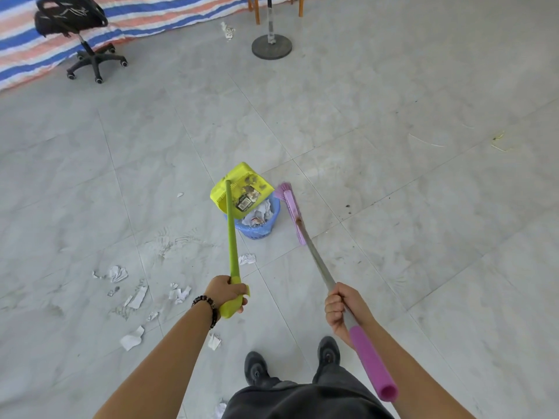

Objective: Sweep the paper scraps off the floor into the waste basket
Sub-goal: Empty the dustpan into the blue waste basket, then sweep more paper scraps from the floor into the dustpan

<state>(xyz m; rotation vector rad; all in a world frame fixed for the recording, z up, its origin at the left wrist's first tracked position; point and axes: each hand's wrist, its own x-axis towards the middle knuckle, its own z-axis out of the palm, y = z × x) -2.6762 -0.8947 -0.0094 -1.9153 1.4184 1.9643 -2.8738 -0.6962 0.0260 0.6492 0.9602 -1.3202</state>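
My left hand (227, 291) grips the end of a long green handle whose yellow-green dustpan (242, 184) is tilted over a small blue waste basket (260, 228) with crumpled paper inside. My right hand (340, 309) holds the grey shaft of a broom with a pink grip; its pink brush head (291, 207) hangs just right of the basket. Several white paper scraps (137, 297) lie on the grey tiles to the left, one crumpled scrap (247, 259) sits just in front of the basket, and another scrap (214, 341) lies near my feet.
A black office chair (90, 52) stands at the back left on a striped tarp (24, 46). A round stand base (271, 47) and wooden legs (257, 10) are at the back. A crumpled paper (227, 30) lies near them. My shoes (257, 367) are at the bottom.
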